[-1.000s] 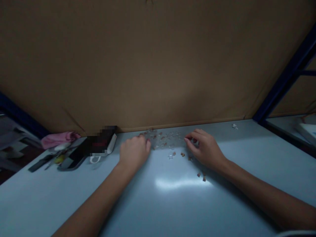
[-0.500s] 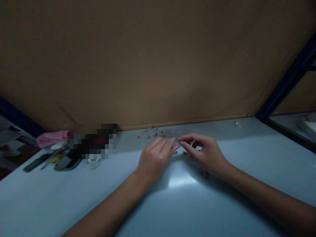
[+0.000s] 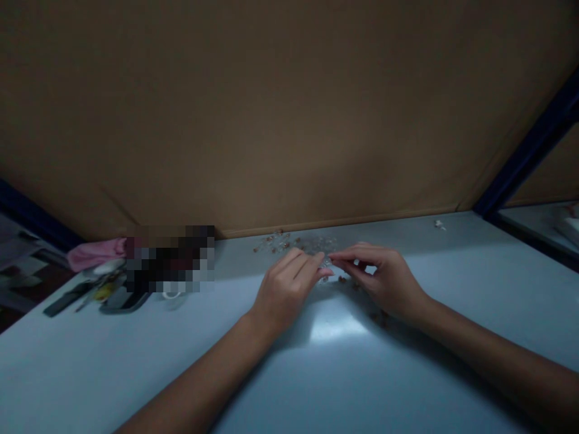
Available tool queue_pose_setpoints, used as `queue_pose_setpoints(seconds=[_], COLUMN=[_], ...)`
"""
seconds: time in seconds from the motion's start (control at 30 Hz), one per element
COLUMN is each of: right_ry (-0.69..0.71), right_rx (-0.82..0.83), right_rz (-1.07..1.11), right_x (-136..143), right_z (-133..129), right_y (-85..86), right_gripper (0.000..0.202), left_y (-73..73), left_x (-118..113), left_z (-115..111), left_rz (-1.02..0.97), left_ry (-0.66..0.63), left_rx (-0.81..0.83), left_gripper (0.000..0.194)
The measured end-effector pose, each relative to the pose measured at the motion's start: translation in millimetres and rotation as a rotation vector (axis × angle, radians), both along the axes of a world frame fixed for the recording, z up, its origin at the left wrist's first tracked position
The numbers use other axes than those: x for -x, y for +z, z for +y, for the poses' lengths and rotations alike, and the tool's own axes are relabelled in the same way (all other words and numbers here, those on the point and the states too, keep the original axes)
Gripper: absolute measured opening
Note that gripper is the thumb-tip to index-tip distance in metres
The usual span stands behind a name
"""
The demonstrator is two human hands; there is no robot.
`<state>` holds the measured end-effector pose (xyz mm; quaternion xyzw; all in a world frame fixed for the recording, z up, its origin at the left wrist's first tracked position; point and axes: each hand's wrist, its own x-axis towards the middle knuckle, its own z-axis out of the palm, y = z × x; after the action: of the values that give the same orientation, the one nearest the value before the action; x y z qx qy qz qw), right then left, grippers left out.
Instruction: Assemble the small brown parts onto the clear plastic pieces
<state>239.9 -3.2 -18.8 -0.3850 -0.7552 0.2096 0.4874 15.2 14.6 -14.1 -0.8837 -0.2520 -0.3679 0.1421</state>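
Several brown-tipped clear pieces lie on the table, seemingly done; our left hand pinches a clear piece; loose clear pieces and brown bits look left over; our right hand presses fingertips together, on what we cannot tell.

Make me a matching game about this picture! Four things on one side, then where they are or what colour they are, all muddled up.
Things:
1. Cloth
2. Right hand
3. Panel
4. Small pieces

Clues:
A. Brown, standing along the far edge of the table
B. Scattered on the table, some clear, some brownish
C. Pink, over at the left
D. Fingertips close to those of the left hand

Right pairs: 1-C, 2-D, 3-A, 4-B
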Motion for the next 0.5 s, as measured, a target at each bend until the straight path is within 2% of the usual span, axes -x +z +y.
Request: queue_pose_setpoints(seconds=[0.17, 0.27, 0.37, 0.5], right_ry=[0.068, 0.068, 0.059, 0.065], right_rx=[-0.251, -0.325, -0.338, -0.256], right_rz=[-0.183, -0.263, -0.314, -0.287], right_x=[-7.2, -9.1, -10.1, -10.8], right_z=[9.0, 11.3, 10.4, 8.7], right_y=[-1.0, -0.2, 2.1, 3.7], right_gripper=[0.02, 0.021, 0.019, 0.018], left_y=[1.6, 2.2, 2.1, -1.0], left_x=[1.2, 1.5, 0.2, -2.3], left_z=[2.4, 3.2, 2.6, 1.8], left_rz=[0.023, 0.05, 0.085, 0.053], left_ry=[-0.03, -0.039, -0.027, -0.055], left_rx=[-0.039, -0.054, -0.05, 0.026], left_gripper=[0.023, 0.022, 0.02, 0.02])
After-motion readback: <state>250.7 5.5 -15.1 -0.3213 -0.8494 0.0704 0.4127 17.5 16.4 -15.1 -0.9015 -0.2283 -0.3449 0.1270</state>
